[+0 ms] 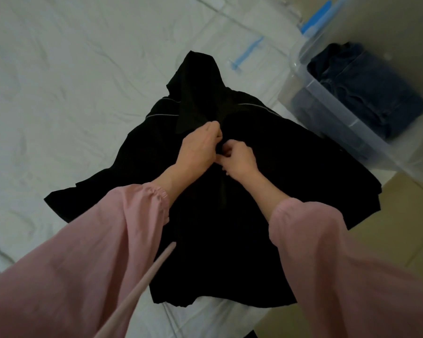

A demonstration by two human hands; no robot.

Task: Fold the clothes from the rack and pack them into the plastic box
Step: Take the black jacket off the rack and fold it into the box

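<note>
Your black garment (230,203) lies spread on the white sheet (59,93), its hood toward the far side; your left hand (200,147) and right hand (238,159) meet at its middle, fingers curled and pinching the fabric there; the clear plastic box (327,113) stands just beside the sheet at your right, with folded dark blue clothes (366,89) inside

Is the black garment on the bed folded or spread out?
Spread out: the black garment lies wide across the white sheet; left hand and right hand pinch its middle.
</note>
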